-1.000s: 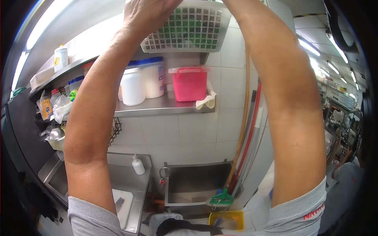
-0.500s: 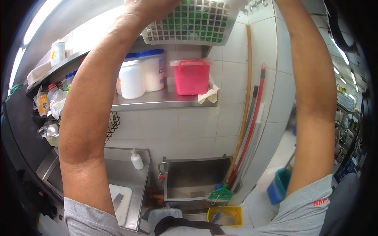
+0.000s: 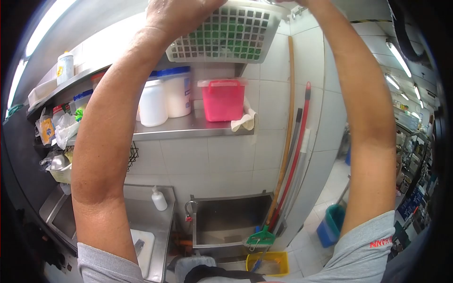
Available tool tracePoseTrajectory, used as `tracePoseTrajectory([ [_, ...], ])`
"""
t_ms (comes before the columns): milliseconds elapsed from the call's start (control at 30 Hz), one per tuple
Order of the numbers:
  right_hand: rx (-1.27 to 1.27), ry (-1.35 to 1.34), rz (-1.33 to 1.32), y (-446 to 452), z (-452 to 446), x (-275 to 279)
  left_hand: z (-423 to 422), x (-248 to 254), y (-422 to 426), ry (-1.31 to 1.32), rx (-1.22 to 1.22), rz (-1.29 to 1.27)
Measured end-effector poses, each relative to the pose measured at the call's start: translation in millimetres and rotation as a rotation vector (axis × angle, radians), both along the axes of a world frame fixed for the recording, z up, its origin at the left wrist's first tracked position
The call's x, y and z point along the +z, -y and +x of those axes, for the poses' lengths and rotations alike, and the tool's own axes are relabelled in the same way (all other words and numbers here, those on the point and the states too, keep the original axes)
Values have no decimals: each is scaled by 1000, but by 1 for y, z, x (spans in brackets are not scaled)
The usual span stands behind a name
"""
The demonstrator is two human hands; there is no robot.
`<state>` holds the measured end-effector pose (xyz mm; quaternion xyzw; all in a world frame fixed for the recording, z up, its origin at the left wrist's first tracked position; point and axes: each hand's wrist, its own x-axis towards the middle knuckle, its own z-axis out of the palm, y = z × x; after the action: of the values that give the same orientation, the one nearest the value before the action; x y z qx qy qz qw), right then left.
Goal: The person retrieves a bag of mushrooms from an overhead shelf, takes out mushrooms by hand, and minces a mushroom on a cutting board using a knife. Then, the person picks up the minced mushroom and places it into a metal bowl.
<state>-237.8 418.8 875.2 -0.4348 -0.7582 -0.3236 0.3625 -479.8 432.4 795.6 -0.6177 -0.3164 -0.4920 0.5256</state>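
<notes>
High above the upper shelf, a white plastic lattice basket [image 3: 222, 57] has green and dark contents showing through its holes. My left hand [image 3: 177, 18] grips its near left rim with the fingers closed. At the basket's upper right end is my right hand [image 3: 302, 2], cut by the top of the view, its visible fingers closed at the rim. Both arms are raised. Below the basket, a pink lidded tub [image 3: 223, 101] and white tubs with a blue lid [image 3: 177, 92] stand on a metal shelf [image 3: 207, 128].
A broom [image 3: 286, 141] and other long handles lean in the corner above a metal sink [image 3: 226, 243]. Left of it, a metal counter holds a white pump bottle [image 3: 159, 199] and a cutting board [image 3: 144, 247]. A yellow bucket [image 3: 278, 264] and blue bin [image 3: 330, 226] stand on the floor.
The basket and both hands sit slightly lower in view, and more of each hand shows. My right hand has come in leftward. The whole scene has shifted a little as the head moved.
</notes>
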Motion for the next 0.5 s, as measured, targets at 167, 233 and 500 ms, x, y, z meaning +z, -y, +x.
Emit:
tracePoseTrajectory([
  [167,-43,-11,161,-66,19,43,3,0,3,76,-14,-82],
  [233,-47,-65,79,-89,24,60,3,-2,5,68,-20,-88],
  [500,520,-509,-211,-132,44,75,1,0,0,43,-26,-7],
])
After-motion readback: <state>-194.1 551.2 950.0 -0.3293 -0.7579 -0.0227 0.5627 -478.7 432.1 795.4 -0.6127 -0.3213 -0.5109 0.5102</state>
